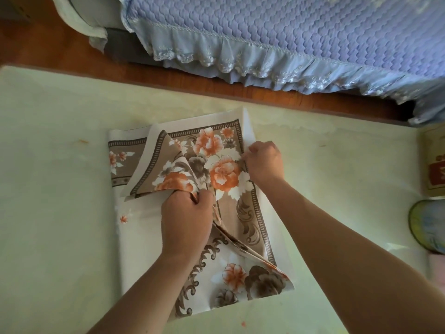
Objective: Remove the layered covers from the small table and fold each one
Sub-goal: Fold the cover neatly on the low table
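Observation:
A floral cover (224, 174) with orange and brown flowers on a white and tan ground lies partly folded in the middle of the table. My left hand (186, 218) grips a bunched fold of it near the centre, lifting a flap that curls to the left. My right hand (263, 161) pinches the cover's right edge a little farther back. Under it the table wears a pale green, glossy cover (60, 189) that spreads over the whole top.
A sofa with a quilted blue cover and lace frill (289, 39) stands beyond the table, across a strip of reddish wood floor (72, 56). At the right edge sit a yellowish tin (433, 160) and a round green-rimmed object (428, 225).

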A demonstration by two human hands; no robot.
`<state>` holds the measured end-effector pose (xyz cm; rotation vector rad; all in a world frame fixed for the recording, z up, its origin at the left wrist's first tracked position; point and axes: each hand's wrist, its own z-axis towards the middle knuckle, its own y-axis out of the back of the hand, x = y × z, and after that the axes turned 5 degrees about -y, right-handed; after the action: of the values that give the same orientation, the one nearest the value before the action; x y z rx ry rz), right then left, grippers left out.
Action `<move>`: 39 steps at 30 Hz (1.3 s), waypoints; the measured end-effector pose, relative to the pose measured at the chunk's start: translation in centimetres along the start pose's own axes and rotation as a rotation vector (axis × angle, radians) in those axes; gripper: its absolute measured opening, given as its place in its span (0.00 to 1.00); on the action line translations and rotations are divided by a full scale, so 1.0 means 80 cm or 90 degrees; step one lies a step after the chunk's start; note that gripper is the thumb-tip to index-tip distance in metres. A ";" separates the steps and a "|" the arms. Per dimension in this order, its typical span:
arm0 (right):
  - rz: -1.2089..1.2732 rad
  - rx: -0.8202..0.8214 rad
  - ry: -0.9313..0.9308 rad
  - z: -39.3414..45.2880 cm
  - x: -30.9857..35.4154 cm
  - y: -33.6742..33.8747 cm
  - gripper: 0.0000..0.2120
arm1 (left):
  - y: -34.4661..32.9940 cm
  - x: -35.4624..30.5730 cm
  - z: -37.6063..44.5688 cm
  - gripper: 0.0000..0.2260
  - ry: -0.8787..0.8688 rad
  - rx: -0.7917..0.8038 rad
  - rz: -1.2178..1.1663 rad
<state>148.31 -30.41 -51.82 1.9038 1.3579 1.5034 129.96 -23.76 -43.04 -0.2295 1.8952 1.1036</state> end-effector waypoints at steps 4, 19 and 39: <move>-0.074 -0.024 0.214 -0.020 -0.001 -0.013 0.07 | 0.008 0.008 0.004 0.19 0.040 0.015 -0.043; -0.070 0.063 -0.154 0.003 -0.007 0.011 0.11 | 0.000 0.002 0.017 0.17 0.127 0.055 -0.078; -0.021 0.104 -0.146 0.028 -0.024 0.025 0.08 | -0.084 0.040 0.078 0.21 -0.230 0.344 0.453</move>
<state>151.26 -32.40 -52.18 2.0677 1.4345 1.1475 135.60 -22.05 -50.77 0.9462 1.8909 0.9274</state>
